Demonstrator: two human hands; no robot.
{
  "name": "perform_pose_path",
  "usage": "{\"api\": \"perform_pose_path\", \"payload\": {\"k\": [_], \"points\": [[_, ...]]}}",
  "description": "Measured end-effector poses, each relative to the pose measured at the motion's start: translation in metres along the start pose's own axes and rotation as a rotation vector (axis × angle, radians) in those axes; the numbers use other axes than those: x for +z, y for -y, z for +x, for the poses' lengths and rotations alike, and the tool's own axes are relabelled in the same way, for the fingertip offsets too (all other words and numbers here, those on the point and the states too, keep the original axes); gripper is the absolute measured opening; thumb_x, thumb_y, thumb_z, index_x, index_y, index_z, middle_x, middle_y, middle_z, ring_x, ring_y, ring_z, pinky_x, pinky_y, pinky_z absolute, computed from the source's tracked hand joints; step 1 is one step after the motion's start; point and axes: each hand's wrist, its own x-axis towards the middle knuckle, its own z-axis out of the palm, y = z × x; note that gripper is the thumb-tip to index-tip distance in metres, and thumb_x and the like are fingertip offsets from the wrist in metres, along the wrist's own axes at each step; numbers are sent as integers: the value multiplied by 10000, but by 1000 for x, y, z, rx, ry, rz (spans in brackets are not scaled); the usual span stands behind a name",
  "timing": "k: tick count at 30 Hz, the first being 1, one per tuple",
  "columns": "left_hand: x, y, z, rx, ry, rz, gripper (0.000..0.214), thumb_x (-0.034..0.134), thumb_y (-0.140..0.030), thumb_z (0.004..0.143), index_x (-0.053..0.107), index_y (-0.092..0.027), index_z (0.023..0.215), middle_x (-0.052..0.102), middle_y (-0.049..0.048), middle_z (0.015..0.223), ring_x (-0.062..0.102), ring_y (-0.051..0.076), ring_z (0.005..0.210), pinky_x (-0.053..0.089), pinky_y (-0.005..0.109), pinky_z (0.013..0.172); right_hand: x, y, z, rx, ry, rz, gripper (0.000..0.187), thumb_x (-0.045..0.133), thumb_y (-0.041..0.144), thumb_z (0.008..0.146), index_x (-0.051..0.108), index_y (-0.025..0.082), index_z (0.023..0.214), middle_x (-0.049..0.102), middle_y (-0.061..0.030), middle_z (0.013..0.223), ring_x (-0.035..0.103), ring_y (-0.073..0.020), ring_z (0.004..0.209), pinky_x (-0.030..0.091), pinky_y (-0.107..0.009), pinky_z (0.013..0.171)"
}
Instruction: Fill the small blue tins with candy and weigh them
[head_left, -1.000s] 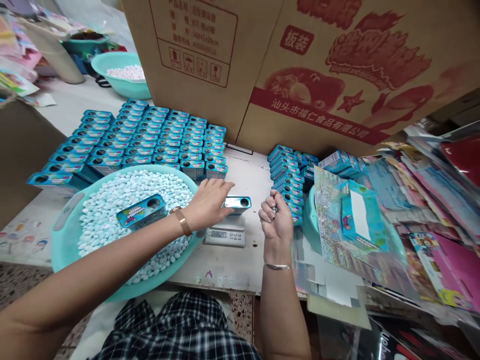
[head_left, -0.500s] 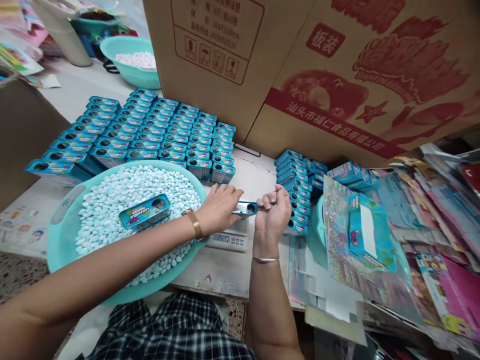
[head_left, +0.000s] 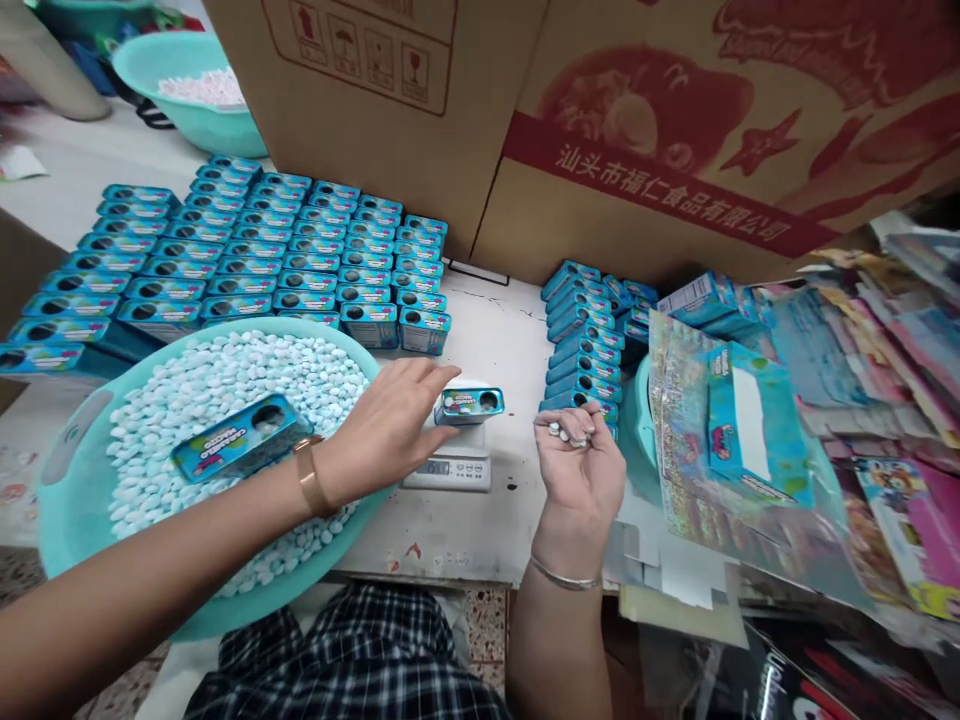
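A small blue tin (head_left: 471,405) with a round opening in its lid stands on a white digital scale (head_left: 454,474). My left hand (head_left: 394,415) is open beside it, thumb and fingers apart at the tin's left end; whether they touch it I cannot tell. Palm up to the right of the scale, my right hand (head_left: 579,465) has curled fingers around several pale candies (head_left: 564,432). Under my left forearm, a teal basin (head_left: 56,520) holds a heap of pale blue candies (head_left: 225,375), with another blue tin (head_left: 238,437) lying on them.
Rows of blue tins (head_left: 247,255) stand behind the basin, and more tins (head_left: 583,345) line up at right. A large cardboard box (head_left: 420,160) rises behind. Further right are a flat blue carton (head_left: 757,425) and stacked packaging (head_left: 832,340). A second basin (head_left: 217,130) sits back left.
My right hand has moved right and down, away from the tin, and turned so candies show in its palm. My left hand has shifted left, uncovering the tin on the scale. The view has shifted.
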Motion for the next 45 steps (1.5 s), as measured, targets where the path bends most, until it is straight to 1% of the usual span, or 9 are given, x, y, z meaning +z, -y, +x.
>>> {"api": "perform_pose_path", "payload": {"k": [10, 16, 20, 23, 28, 32, 35, 40, 45], "points": [[5, 3, 8, -12, 33, 25, 459, 577, -347, 889, 480, -167, 1299, 570, 107, 1161, 522, 270, 1062, 457, 430, 921, 17, -10, 10, 25, -29, -9, 188, 398, 173, 964, 497, 217, 811, 352, 110, 578, 332, -42, 427, 489, -222, 647], [4, -2, 9, 26, -7, 102, 332, 557, -326, 899, 580, -173, 1193, 611, 88, 1035, 523, 264, 986, 446, 436, 897, 24, -7, 12, 26, 74, 5, 162, 435, 173, 952, 497, 210, 808, 331, 104, 565, 297, -41, 417, 378, -155, 484], [11, -11, 16, 38, 18, 198, 228, 525, -316, 917, 666, -191, 1045, 655, 70, 936, 539, 267, 982, 312, 542, 1052, 11, -8, 10, 69, 47, 94, 132, 455, 158, 942, 503, 196, 825, 345, 108, 560, 295, -32, 407, 335, -140, 454], [17, -17, 24, 26, 60, 227, 226, 508, -314, 922, 686, -185, 976, 668, 73, 888, 548, 274, 989, 255, 571, 1076, -3, -12, 12, 84, -2, 108, 114, 487, 166, 929, 508, 194, 820, 351, 112, 549, 287, -28, 393, 316, -141, 439], [23, -20, 38, 12, 79, 155, 185, 523, -275, 896, 689, -196, 879, 678, 62, 845, 552, 260, 910, 345, 502, 970, -23, -29, 23, 197, -4, -21, 33, 564, 166, 871, 569, 186, 897, 346, 123, 533, 252, -16, 372, 270, -136, 413], [31, -24, 54, 6, 65, -7, 179, 528, -230, 863, 699, -190, 829, 688, 59, 797, 567, 245, 854, 387, 435, 875, -30, -49, 25, 318, 93, -202, 191, 637, 212, 816, 613, 151, 996, 383, 117, 537, 229, -12, 375, 254, -150, 396], [34, -27, 66, 24, 35, -94, 160, 548, -220, 833, 702, -183, 814, 699, 52, 780, 590, 235, 843, 409, 401, 859, -34, -57, 22, 322, 114, -223, 238, 660, 269, 795, 622, 144, 994, 369, 120, 526, 217, -13, 376, 252, -158, 394], [16, -19, 72, -20, -45, -190, 259, 491, -326, 874, 681, -167, 949, 715, 54, 920, 648, 194, 871, 485, 322, 825, -47, -48, 16, 267, 76, -152, 283, 685, 261, 759, 623, 138, 1007, 374, 121, 534, 229, -6, 382, 252, -157, 409], [9, -8, 62, -84, -57, -205, 391, 524, -438, 860, 638, -148, 1097, 682, 92, 1026, 640, 231, 957, 494, 363, 878, -54, -41, 12, 236, 48, -93, 243, 686, 240, 752, 623, 134, 961, 362, 124, 524, 222, -5, 378, 247, -159, 406]]}}
